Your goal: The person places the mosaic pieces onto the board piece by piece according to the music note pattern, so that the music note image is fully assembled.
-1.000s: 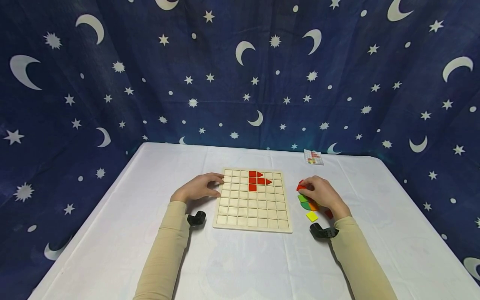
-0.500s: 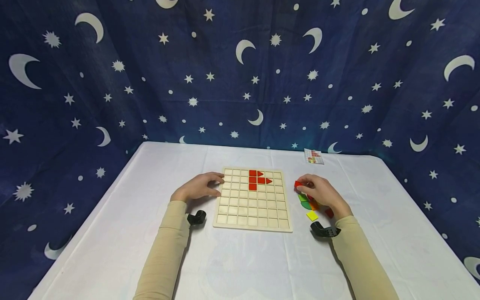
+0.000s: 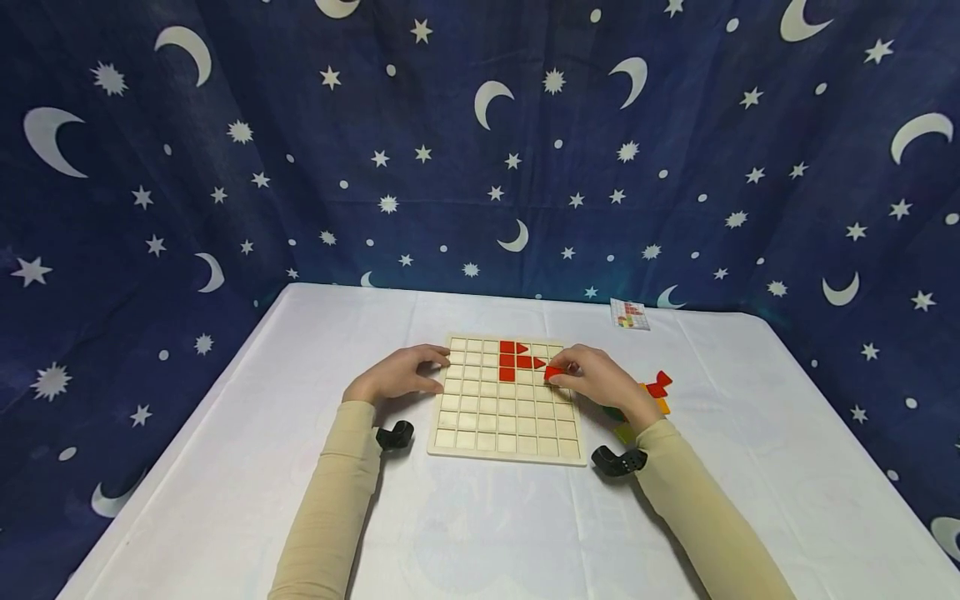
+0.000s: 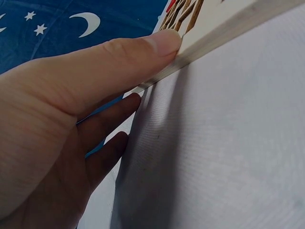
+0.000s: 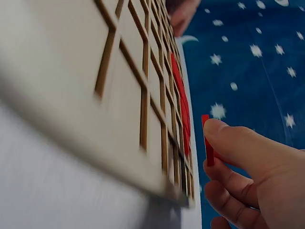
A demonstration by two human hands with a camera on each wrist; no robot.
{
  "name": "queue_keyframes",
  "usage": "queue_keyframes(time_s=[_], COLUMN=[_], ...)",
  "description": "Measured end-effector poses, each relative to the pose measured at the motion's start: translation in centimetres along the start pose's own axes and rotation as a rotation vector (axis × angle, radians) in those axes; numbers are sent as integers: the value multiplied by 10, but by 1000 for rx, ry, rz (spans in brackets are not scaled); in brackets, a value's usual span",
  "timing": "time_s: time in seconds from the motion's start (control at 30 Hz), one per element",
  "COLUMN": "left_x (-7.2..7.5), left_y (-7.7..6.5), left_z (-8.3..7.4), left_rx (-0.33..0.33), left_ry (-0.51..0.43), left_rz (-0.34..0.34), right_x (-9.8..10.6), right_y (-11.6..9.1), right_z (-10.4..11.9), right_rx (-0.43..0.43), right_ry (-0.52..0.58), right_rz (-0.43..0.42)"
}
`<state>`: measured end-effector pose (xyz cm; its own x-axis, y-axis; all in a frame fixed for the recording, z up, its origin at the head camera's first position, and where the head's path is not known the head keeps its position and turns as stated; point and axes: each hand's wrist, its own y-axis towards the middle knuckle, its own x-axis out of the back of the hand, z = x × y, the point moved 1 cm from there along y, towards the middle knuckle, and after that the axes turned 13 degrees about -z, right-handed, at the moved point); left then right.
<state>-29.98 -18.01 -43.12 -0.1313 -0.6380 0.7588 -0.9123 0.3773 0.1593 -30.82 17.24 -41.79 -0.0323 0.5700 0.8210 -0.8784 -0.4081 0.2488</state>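
In the head view my right hand (image 3: 600, 381) pinches a red tile (image 3: 553, 374) over the right part of the wooden grid board (image 3: 506, 456). The right wrist view has this tile (image 5: 208, 140) edge-on between thumb and fingertips, apart from the board (image 5: 128, 167). Several red tiles (image 3: 507, 361), squares and small triangles, lie in the board's upper cells. My left hand (image 3: 397, 375) rests at the board's left edge. Up close in the left wrist view, the thumb (image 4: 164, 43) touches that edge, with the other visible fingers loosely extended beside it.
Right of the board lies a loose group of tiles: red (image 3: 657, 388), orange (image 3: 663, 406), yellow (image 3: 624, 433) and green, partly hidden by the right arm. A small pattern card (image 3: 629, 315) sits near the white table's back edge. A dark starry cloth (image 3: 480, 167) hangs behind.
My right hand has moved left with the red tile, from the loose pile to over the board's right part. More of the pile's red pieces show now. The left hand stays put.
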Motion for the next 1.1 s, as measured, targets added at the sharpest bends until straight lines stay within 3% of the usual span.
queue_keyframes(time_s=[0.13, 0.33, 0.97, 1.1], left_x=[0, 0, 1, 1], left_y=[0, 0, 0, 0], left_z=[0, -3, -2, -2], left_rx=[-3, -9, 2, 4], left_ry=[4, 3, 8, 13], left_rz=[1, 5, -1, 1], right_x=[-10, -20, -24, -24], right_y=[9, 16, 22, 22], right_z=[9, 16, 23, 25], right_rx=[0, 77, 178, 166], right_ry=[-16, -79, -118, -120], right_rz=[30, 46, 30, 38])
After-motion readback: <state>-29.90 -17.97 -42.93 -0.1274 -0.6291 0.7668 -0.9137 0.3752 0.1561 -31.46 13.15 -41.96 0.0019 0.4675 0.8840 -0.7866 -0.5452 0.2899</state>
